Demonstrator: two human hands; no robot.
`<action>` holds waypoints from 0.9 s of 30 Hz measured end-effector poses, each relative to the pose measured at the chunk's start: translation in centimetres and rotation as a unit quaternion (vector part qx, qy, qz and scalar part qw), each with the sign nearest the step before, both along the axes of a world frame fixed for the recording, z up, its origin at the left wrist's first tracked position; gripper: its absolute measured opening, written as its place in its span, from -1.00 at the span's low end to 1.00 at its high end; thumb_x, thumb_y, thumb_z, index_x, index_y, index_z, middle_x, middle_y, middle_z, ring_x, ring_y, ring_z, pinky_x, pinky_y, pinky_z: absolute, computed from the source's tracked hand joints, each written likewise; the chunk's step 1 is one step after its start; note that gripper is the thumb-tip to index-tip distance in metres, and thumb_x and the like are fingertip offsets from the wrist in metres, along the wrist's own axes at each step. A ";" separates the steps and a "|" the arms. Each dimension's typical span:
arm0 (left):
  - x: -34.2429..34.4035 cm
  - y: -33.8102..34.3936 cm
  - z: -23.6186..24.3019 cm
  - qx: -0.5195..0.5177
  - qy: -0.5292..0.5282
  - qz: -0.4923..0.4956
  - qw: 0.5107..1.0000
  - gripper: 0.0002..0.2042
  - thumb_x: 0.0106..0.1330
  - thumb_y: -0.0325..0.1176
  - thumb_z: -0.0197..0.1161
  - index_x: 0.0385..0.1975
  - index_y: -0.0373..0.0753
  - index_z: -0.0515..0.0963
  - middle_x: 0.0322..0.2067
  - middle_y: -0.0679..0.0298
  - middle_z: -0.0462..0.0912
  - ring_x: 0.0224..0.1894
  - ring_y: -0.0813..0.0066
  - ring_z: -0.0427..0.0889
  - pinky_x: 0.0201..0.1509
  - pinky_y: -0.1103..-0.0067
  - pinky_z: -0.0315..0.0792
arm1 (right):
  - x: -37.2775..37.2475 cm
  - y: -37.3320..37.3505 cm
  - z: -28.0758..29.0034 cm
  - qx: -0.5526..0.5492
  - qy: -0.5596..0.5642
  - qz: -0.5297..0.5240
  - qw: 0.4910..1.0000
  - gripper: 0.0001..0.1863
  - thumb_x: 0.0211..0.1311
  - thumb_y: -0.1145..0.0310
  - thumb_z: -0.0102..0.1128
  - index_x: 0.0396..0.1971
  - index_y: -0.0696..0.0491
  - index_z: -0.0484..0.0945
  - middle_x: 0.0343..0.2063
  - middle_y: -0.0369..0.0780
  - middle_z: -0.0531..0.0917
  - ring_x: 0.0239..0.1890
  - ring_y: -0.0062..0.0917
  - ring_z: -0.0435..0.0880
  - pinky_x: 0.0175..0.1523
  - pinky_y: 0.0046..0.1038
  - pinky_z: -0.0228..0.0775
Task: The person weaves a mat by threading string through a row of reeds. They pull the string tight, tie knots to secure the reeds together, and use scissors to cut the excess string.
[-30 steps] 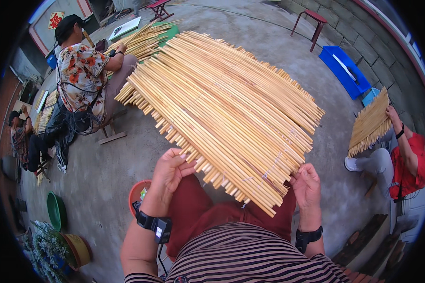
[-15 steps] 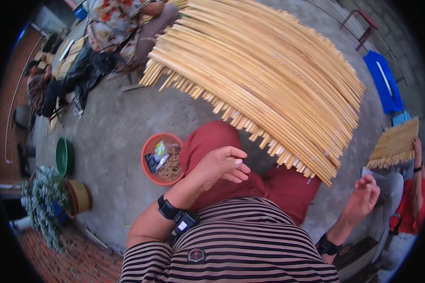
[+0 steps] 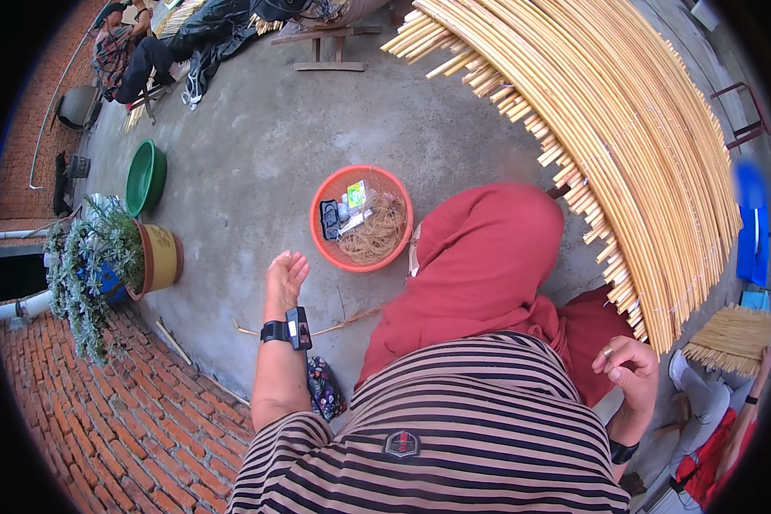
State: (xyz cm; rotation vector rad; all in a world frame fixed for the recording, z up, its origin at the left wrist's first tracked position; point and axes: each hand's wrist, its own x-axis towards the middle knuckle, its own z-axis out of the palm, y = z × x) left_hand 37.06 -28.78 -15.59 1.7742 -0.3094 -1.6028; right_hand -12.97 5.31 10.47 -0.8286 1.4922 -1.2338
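Observation:
My left hand point(image 3: 288, 274) is over the concrete floor, fingers stretched and nothing seen in them. Nearest to it stands an orange plastic basket point(image 3: 325, 180) holding a tangle of brown twine point(image 3: 375, 233), a black tray-like piece point(image 3: 329, 220) and a small green-and-yellow packet point(image 3: 355, 195). At my right side, my right hand point(image 3: 630, 368) has its fingers curled in, with a ring on one; what lies inside them, if anything, is hidden. Close ahead of it is the edge of a large mat of pale reed stalks point(image 3: 608, 94), bound in rows, with uneven ends toward me.
A potted plant point(image 3: 158, 257) and a green basin point(image 3: 146, 177) stand at left, by a brick surface point(image 3: 103, 411). A thin dry stalk point(image 3: 347, 322) lies on the floor. A wooden stool point(image 3: 334, 50) is ahead. At lower right a person in red point(image 3: 715, 463) holds a smaller mat point(image 3: 732, 338).
My view has swung left, so the mat and basket appear farther right. My left hand has moved from over my lap out to the left. My right hand's fingers are more curled.

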 end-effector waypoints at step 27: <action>-14.8 2.1 -6.4 -0.402 -0.345 -0.344 0.775 -0.84 0.17 -0.57 0.16 -0.25 -0.30 0.55 -0.21 0.08 0.62 -0.17 0.17 0.61 -0.04 0.45 0.48 | 4.6 -4.4 -2.5 0.127 -0.043 0.010 0.991 -0.85 0.10 0.42 0.25 -0.46 0.19 0.53 -0.42 -0.18 0.61 -0.30 -0.51 0.58 -0.12 -0.48 0.39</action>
